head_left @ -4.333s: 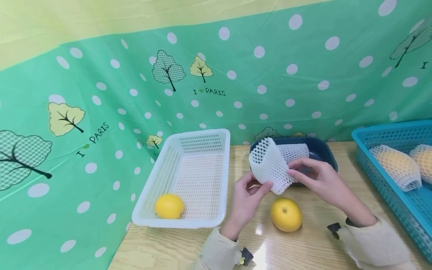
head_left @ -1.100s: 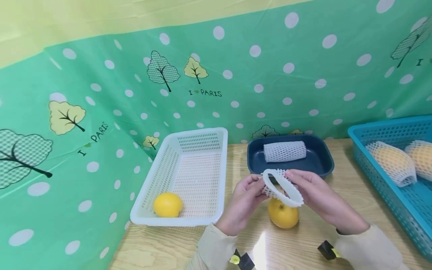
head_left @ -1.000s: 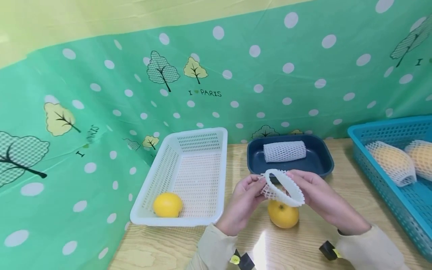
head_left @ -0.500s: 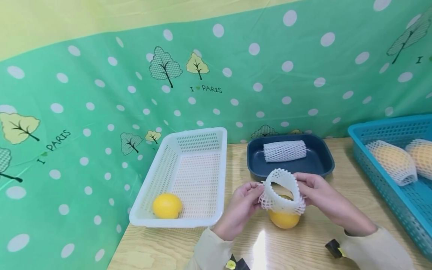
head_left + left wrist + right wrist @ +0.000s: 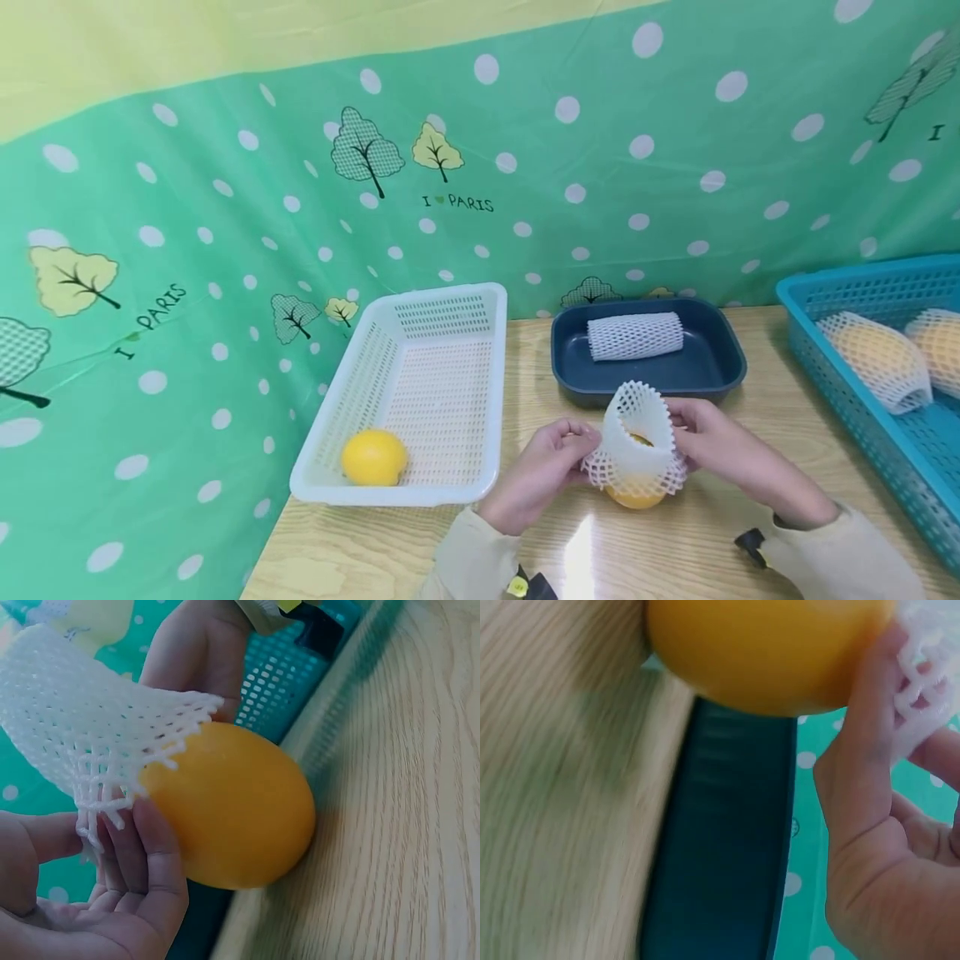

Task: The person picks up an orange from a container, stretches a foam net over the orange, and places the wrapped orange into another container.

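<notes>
A white foam fruit net (image 5: pixel 637 471) is stretched over the upper part of a round yellow-orange fruit (image 5: pixel 636 502) standing on the table. My left hand (image 5: pixel 538 477) pinches the net's lower edge on the left, its strands between thumb and fingers in the left wrist view. On the opposite side, my right hand (image 5: pixel 727 454) pinches the same rim. The net's top end gapes, and the fruit shows inside. Below the rim the fruit (image 5: pixel 232 810) is bare; in the left wrist view a fingertip of the left hand touches or nearly touches it.
At left a white basket (image 5: pixel 491 417) holds one yellow fruit (image 5: pixel 373 458). Behind the hands, a dark blue tray (image 5: pixel 712 346) contains a rolled foam net (image 5: pixel 635 336). A blue basket (image 5: pixel 840 392) at right has netted fruits (image 5: pixel 877 358). A dotted green curtain hangs behind.
The net, earlier held up flat and then spread open above the fruit, has come down over its top. Both hands have moved lower and apart to the net's two sides.
</notes>
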A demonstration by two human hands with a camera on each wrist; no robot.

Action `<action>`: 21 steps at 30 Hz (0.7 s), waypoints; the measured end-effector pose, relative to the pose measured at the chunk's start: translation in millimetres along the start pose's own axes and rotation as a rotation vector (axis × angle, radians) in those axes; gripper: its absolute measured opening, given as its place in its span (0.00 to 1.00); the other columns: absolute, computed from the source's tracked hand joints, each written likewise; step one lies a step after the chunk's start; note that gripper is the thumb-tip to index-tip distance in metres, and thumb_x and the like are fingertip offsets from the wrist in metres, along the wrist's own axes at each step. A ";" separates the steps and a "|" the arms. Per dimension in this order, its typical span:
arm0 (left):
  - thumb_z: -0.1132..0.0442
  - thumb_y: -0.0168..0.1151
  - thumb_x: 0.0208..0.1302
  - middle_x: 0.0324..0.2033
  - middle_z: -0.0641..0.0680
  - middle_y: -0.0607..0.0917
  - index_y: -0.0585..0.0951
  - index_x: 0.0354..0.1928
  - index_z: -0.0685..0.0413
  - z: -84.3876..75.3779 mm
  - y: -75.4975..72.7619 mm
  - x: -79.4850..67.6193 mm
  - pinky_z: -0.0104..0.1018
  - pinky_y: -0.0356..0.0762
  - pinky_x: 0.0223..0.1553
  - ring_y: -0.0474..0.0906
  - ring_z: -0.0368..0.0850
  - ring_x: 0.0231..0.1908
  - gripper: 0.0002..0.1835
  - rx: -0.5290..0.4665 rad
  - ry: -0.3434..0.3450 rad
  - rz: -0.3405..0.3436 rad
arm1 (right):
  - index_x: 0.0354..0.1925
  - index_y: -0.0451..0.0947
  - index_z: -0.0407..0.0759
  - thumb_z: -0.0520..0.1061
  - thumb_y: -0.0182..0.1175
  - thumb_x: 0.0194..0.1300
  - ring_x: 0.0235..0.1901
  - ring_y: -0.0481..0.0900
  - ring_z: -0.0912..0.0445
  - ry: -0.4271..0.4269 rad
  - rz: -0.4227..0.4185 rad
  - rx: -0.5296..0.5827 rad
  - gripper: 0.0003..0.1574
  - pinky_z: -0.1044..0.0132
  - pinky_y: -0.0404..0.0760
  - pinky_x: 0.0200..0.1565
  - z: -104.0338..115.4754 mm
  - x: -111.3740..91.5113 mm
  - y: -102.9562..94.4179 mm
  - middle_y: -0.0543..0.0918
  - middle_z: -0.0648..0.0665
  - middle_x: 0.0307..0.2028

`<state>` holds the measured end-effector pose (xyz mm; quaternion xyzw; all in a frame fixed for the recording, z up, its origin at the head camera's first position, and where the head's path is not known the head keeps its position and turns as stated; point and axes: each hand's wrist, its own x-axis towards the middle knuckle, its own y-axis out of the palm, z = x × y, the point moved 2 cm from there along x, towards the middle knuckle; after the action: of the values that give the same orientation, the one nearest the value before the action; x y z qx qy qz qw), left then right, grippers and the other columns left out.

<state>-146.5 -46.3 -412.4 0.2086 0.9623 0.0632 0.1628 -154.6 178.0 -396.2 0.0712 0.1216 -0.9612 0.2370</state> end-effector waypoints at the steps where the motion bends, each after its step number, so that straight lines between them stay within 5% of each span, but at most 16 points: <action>1: 0.59 0.58 0.71 0.37 0.51 0.85 0.76 0.47 0.62 0.9 -0.3 0.4 0.32 0.83 0.42 0.81 0.38 0.37 0.12 0.011 -0.003 -0.001 | 0.66 0.60 0.19 0.36 0.48 0.74 0.35 0.84 0.53 0.009 0.008 0.002 0.29 0.58 0.87 0.32 -1.4 0.0 -0.2 0.83 0.34 0.46; 8: 0.60 0.57 0.72 0.34 0.51 0.85 0.76 0.46 0.61 7.4 -1.9 3.2 0.31 0.83 0.37 0.81 0.38 0.32 0.11 0.075 -0.022 -0.003 | 0.70 0.50 0.19 0.37 0.45 0.74 0.33 0.84 0.48 0.070 0.032 -0.002 0.34 0.55 0.86 0.29 -7.0 0.3 -2.0 0.81 0.34 0.46; 13: 0.61 0.54 0.73 0.34 0.54 0.83 0.74 0.48 0.62 10.9 -0.5 3.3 0.40 0.87 0.36 0.83 0.43 0.28 0.11 0.020 -0.037 0.023 | 0.70 0.47 0.19 0.39 0.44 0.77 0.31 0.85 0.43 0.076 0.079 0.060 0.34 0.50 0.86 0.30 -8.9 0.2 -2.2 0.79 0.33 0.46; 21: 0.65 0.53 0.71 0.39 0.59 0.80 0.70 0.48 0.62 14.7 1.8 4.8 0.47 0.87 0.34 0.84 0.50 0.27 0.09 -0.059 -0.049 0.008 | 0.66 0.57 0.20 0.41 0.44 0.79 0.31 0.85 0.42 0.058 0.093 0.063 0.28 0.49 0.86 0.30 -11.5 -0.1 -2.2 0.77 0.32 0.46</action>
<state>-145.0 -41.8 -427.2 0.2087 0.9549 0.0872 0.1924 -154.7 183.0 -406.7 0.1122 0.0944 -0.9501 0.2753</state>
